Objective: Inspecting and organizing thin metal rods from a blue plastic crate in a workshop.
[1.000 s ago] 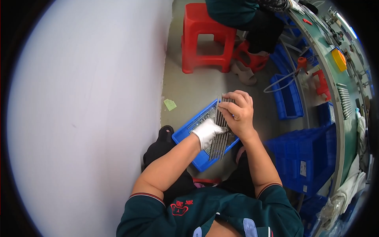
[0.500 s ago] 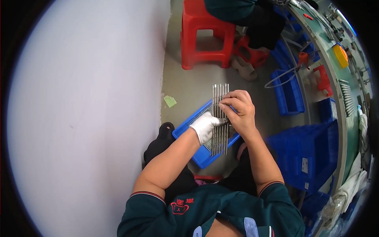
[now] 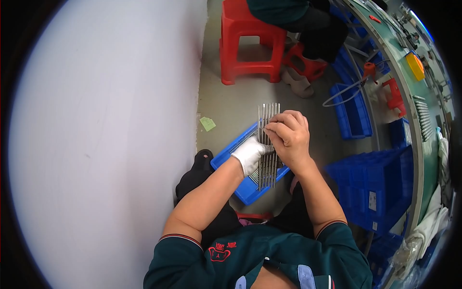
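Several slim, shiny metal rods (image 3: pixel 267 176) stand side by side in a flat row above a blue bin (image 3: pixel 249 196). My left hand (image 3: pixel 249 155), in a white glove with a dark thumb, is closed around the middle of the row. My bare right hand (image 3: pixel 292 138) lies over the row's right side. Its thumb and index finger pinch at a rod on the left of the row, a little above the glove; the other fingers are curled. More rods lie inside the bin, partly hidden by my hands.
A white wall (image 3: pixel 106 144) runs along the left. Ahead stands a red stool (image 3: pixel 252 67), with another person's dark-clad legs (image 3: pixel 320 33) beside it. At right, blue crates (image 3: pixel 370 188) sit below a green workbench (image 3: pixel 413 72). A green paper slip (image 3: pixel 207 124) lies on the floor.
My right thumb and index finger have shifted slightly left across the rods. The rods have spread a little at their upper ends. My left hand keeps its hold.
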Motion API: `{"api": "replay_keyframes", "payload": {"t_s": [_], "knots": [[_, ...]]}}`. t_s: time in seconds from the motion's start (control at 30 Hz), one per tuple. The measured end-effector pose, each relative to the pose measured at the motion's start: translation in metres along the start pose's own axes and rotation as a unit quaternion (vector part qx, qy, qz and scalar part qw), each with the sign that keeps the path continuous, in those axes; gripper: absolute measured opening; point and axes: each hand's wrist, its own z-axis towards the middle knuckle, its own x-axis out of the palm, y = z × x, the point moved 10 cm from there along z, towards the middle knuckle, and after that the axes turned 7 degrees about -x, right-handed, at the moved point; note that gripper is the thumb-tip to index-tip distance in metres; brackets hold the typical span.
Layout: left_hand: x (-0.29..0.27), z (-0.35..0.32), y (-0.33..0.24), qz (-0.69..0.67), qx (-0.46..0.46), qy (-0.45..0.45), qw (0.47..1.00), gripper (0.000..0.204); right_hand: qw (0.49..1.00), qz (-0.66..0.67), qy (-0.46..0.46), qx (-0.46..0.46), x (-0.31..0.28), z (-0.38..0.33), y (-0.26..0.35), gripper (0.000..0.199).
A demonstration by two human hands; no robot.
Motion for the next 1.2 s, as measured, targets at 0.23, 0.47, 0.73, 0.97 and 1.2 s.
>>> {"api": "replay_keyframes", "payload": {"t_s": [0.23, 0.47, 0.73, 0.97, 1.2], "knots": [[0.001, -0.001, -0.003, 0.029, 0.028, -0.007, 0.999, 0.034, 0.999, -0.028, -0.01, -0.018, 0.002, 0.001, 0.008, 0.015], [0.001, -0.005, -0.005, -0.06, -0.026, -0.006, 0.998, 0.024, 0.995, 0.072, -0.023, 0.066, -0.007, -0.003, -0.016, 0.012], [-0.005, -0.003, -0.006, -0.031, 0.001, 0.002, 1.0, 0.022, 0.99, 0.113, -0.007, 0.085, 0.01, -0.009, -0.018, 0.009], [-0.004, -0.002, -0.005, -0.028, 0.001, -0.008, 1.0, 0.023, 0.998, 0.056, 0.012, 0.024, 0.009, -0.005, -0.004, 0.012], [-0.004, -0.002, -0.002, -0.047, 0.008, -0.001, 0.999, 0.019, 1.0, 0.012, 0.011, -0.023, 0.009, -0.003, 0.011, 0.015]]}}
